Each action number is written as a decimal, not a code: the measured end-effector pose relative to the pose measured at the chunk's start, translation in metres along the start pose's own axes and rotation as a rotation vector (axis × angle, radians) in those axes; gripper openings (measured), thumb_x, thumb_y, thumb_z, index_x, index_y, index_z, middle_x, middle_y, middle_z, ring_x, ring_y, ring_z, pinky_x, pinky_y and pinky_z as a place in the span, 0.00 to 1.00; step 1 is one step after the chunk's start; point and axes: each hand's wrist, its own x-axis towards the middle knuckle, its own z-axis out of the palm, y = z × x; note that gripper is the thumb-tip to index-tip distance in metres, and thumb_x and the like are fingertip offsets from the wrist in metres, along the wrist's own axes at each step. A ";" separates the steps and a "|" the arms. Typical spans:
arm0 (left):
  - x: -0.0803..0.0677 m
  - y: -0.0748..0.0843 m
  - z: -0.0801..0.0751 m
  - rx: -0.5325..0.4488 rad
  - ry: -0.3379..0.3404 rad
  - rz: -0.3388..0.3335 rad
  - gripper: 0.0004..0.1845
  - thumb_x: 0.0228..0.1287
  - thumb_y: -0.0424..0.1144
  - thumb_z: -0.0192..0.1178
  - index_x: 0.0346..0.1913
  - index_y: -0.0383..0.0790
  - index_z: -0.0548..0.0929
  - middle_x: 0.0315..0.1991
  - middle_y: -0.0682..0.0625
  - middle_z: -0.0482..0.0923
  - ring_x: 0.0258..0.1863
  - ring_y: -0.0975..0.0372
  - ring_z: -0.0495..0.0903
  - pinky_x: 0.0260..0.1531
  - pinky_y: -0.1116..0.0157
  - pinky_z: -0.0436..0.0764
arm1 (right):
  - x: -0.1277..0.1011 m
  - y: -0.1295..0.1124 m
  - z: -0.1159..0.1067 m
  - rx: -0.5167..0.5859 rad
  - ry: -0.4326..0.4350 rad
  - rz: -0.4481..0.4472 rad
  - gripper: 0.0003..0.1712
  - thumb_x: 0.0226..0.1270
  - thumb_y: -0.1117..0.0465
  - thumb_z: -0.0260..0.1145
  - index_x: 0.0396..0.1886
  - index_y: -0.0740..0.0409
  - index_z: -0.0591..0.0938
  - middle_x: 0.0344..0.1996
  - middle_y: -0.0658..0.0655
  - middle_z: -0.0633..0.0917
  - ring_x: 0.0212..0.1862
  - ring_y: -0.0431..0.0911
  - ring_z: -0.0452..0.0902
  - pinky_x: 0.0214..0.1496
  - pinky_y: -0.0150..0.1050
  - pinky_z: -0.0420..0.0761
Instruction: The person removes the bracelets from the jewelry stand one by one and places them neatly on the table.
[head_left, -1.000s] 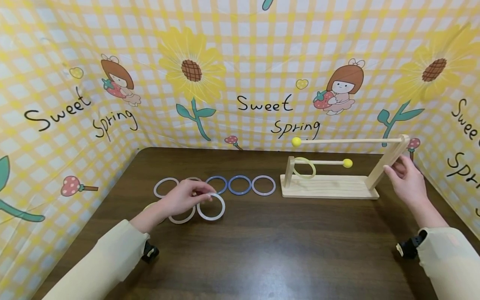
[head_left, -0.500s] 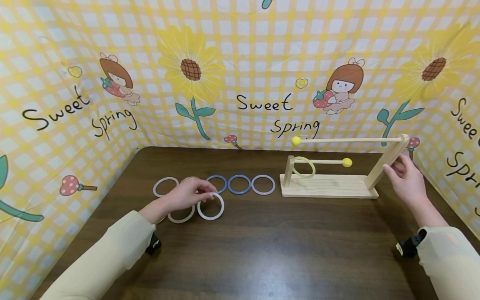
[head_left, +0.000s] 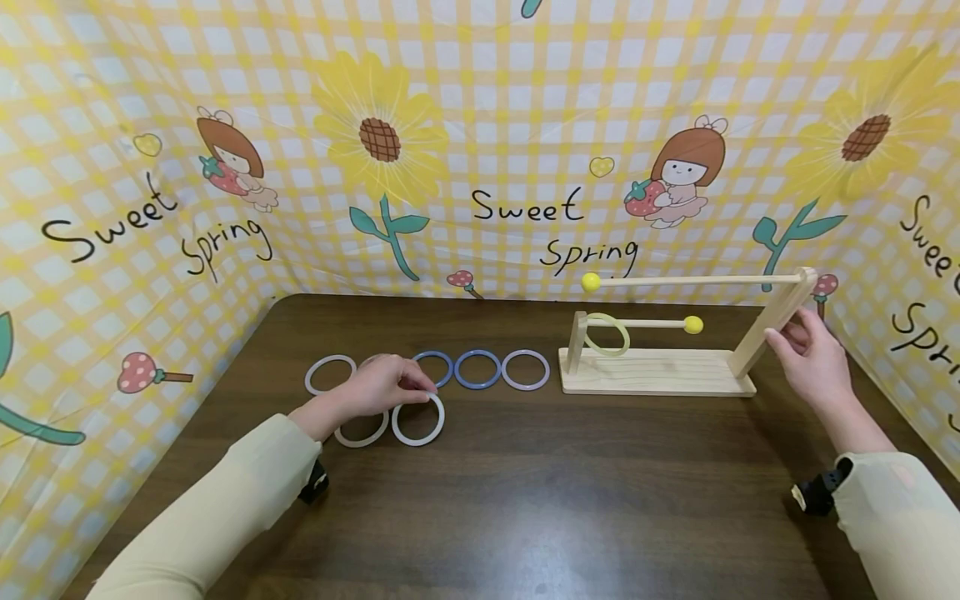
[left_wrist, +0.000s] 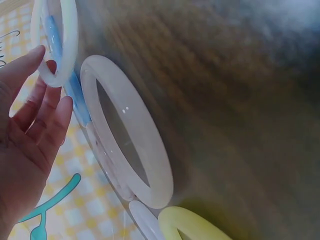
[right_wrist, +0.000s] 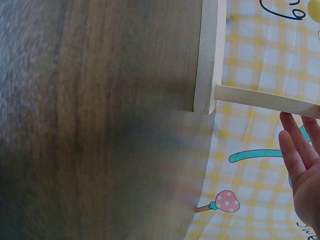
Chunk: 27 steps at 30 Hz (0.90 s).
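Note:
My left hand (head_left: 386, 385) pinches a white ring (head_left: 417, 445) by its upper edge between thumb and fingers. In the left wrist view the pinched ring stands on edge beside the fingertips. On the table behind it lie two blue rings (head_left: 477, 388) and a lilac ring (head_left: 526, 388). A pinkish-white ring (left_wrist: 145, 130) lies nearest the left hand, partly hidden by it in the head view. At the right, my right hand (head_left: 813, 358) holds the tall post of a wooden stand (head_left: 652, 383), thumb at its front edge; the right wrist view shows fingertips against the post.
A pale yellow ring (head_left: 628, 337) hangs on the stand's lower rod, which ends in a yellow ball (head_left: 693, 325). The longer upper rod (head_left: 697, 282) points left. Another pale ring (head_left: 309, 377) and a yellow ring (left_wrist: 192, 220) lie at the left. A checked cloth (head_left: 480, 125) surrounds the dark table (head_left: 570, 500).
My left hand has shifted slightly right, and the white ring in its pinch has moved slightly left and closer. My right hand and the stand stay where they were.

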 end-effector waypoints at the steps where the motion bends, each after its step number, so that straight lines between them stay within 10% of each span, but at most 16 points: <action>1: 0.001 0.000 0.000 0.007 -0.001 0.005 0.05 0.62 0.39 0.67 0.39 0.50 0.90 0.34 0.63 0.82 0.31 0.68 0.79 0.31 0.68 0.76 | 0.000 0.000 0.000 0.000 0.000 0.000 0.32 0.75 0.55 0.56 0.72 0.65 0.61 0.57 0.78 0.73 0.55 0.43 0.74 0.38 0.13 0.67; 8: 0.004 -0.005 0.002 0.019 -0.027 -0.008 0.04 0.60 0.39 0.69 0.37 0.50 0.91 0.32 0.64 0.82 0.30 0.70 0.78 0.30 0.69 0.76 | 0.001 0.000 0.000 -0.004 -0.005 0.008 0.32 0.76 0.55 0.55 0.72 0.65 0.61 0.57 0.78 0.73 0.56 0.49 0.75 0.37 0.13 0.67; 15: 0.005 -0.004 0.003 -0.028 -0.054 -0.027 0.03 0.59 0.36 0.70 0.35 0.48 0.90 0.31 0.61 0.81 0.29 0.69 0.78 0.30 0.69 0.78 | 0.001 0.003 0.001 0.020 0.008 -0.009 0.31 0.75 0.56 0.57 0.71 0.65 0.62 0.57 0.78 0.73 0.47 0.25 0.70 0.37 0.13 0.67; 27: 0.006 -0.005 0.005 -0.016 -0.044 -0.066 0.03 0.57 0.37 0.71 0.33 0.49 0.89 0.29 0.63 0.81 0.28 0.70 0.78 0.28 0.69 0.77 | 0.001 0.004 0.002 0.043 0.020 -0.033 0.31 0.75 0.57 0.57 0.70 0.66 0.62 0.56 0.79 0.73 0.43 0.19 0.67 0.38 0.13 0.67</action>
